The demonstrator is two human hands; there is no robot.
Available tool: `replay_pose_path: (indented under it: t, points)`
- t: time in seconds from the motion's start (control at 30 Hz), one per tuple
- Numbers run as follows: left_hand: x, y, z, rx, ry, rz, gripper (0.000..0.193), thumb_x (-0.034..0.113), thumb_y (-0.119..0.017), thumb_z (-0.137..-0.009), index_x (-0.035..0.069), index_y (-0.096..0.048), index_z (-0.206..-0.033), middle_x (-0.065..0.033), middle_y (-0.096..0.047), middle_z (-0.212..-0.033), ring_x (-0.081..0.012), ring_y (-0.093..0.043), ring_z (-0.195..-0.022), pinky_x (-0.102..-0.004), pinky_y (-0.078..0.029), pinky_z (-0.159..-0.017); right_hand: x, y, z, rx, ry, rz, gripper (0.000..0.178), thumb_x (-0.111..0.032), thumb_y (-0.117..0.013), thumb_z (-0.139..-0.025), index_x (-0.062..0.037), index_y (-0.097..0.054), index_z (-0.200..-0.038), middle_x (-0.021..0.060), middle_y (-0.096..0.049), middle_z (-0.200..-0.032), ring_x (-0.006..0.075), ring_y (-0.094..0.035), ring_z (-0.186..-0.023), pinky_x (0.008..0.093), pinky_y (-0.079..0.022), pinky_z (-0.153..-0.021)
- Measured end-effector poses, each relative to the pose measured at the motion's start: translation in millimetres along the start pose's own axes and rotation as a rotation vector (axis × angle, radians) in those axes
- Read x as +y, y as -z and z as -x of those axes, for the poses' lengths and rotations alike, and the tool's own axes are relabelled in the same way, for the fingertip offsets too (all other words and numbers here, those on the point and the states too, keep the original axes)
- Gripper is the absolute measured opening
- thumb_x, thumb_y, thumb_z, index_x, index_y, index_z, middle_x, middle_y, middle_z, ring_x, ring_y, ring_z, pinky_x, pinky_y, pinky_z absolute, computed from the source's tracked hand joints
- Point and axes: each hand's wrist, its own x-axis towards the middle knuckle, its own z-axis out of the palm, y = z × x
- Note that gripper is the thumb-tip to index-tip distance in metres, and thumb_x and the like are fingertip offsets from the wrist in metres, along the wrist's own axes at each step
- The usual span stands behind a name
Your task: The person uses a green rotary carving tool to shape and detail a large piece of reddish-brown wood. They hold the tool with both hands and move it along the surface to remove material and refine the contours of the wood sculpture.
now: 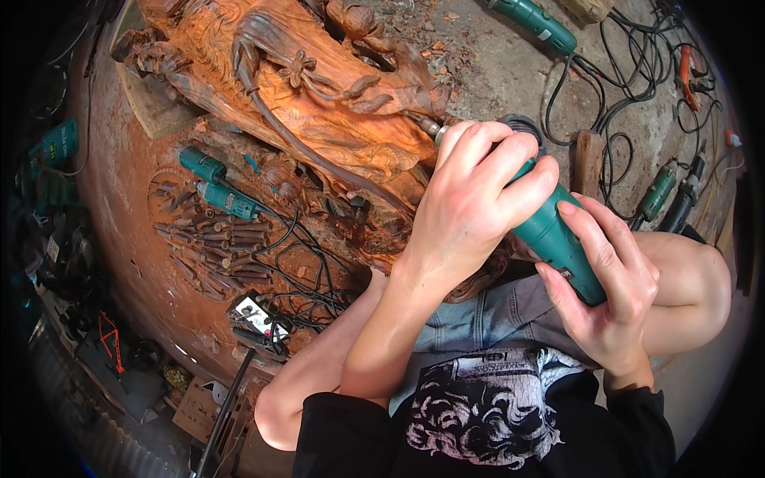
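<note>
Both my hands are closed around a green die grinder [550,227], a power tool with a long round body. My left hand [482,179] wraps the front of it near the metal collet [430,127]. Farther back, my right hand [610,267] grips the rear of the body with thumb and fingers on either side. The collet end points up and left, against or very close to the lower right edge of an orange-brown wood carving [319,95]. Whether the bit touches the wood cannot be made out. Raised flowers, leaves and a long curved stem [311,147] stand out on the carving.
Left of the carving lie two more green power tools [227,199], many carving bits [231,247], tangled black cables [319,279] and a power strip [261,317]. At the right are another green grinder [535,24], cables, a wood block [588,163] and orange-handled pliers [687,76].
</note>
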Motion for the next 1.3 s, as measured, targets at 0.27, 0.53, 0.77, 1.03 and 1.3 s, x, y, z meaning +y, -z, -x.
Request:
replay_pose_path:
  t: [0.27,0.53,0.77,1.03,1.3]
  points:
    - [0.1,1.8,1.1,-0.057,0.0,0.032,0.037,0.015,-0.079,-0.067,0.009,-0.075,-0.103,-0.0053,-0.07,-0.102,-0.0285,-0.069,-0.098,-0.0431,-0.052,-0.087,-3.1,0.3,5.3,-0.01,-0.054,-0.03,0.055,-0.006,-0.09,-0.078,0.003,-0.073,-0.129,0.0263,-0.074,-0.12,0.04,-0.077,-0.102,0.0441,-0.064,-0.084]
    - [-0.7,3.3,4.0,-0.163,0.018,0.043,0.037,0.015,-0.082,-0.067,0.009,-0.074,-0.102,-0.0051,-0.069,-0.103,-0.0289,-0.067,-0.1,-0.0435,-0.052,-0.088,-5.5,-2.8,9.0,-0.026,-0.139,-0.082,0.056,-0.007,-0.09,-0.08,0.0047,-0.071,-0.131,0.0242,-0.074,-0.121,0.0377,-0.077,-0.102,0.0427,-0.064,-0.086]
    - [-1.8,1.8,4.1,-0.099,-0.004,-0.025,0.035,0.017,-0.079,-0.067,0.009,-0.074,-0.101,-0.0053,-0.068,-0.101,-0.0284,-0.068,-0.098,-0.0442,-0.053,-0.086,6.6,-6.8,10.8,-0.011,-0.082,-0.107,0.056,-0.009,-0.091,-0.079,-0.0017,-0.073,-0.132,0.0241,-0.074,-0.124,0.0377,-0.078,-0.104,0.0432,-0.064,-0.086]
    - [-1.1,3.6,1.8,-0.088,0.002,-0.068,0.035,0.017,-0.079,-0.066,0.008,-0.075,-0.1,-0.0062,-0.07,-0.101,-0.0294,-0.069,-0.098,-0.0453,-0.053,-0.086,5.1,-10.4,8.8,0.005,-0.078,-0.088,0.054,-0.011,-0.091,-0.078,-0.0045,-0.075,-0.13,0.0226,-0.074,-0.124,0.0379,-0.077,-0.105,0.0449,-0.066,-0.087]
    - [-0.9,3.6,2.0,-0.154,0.029,-0.041,0.034,0.016,-0.081,-0.068,0.008,-0.075,-0.101,-0.0057,-0.07,-0.102,-0.0296,-0.068,-0.1,-0.045,-0.053,-0.089,2.8,-10.7,10.1,0.013,-0.14,-0.113,0.056,-0.011,-0.091,-0.08,-0.004,-0.073,-0.132,0.0205,-0.074,-0.123,0.0363,-0.078,-0.1,0.0424,-0.066,-0.082]
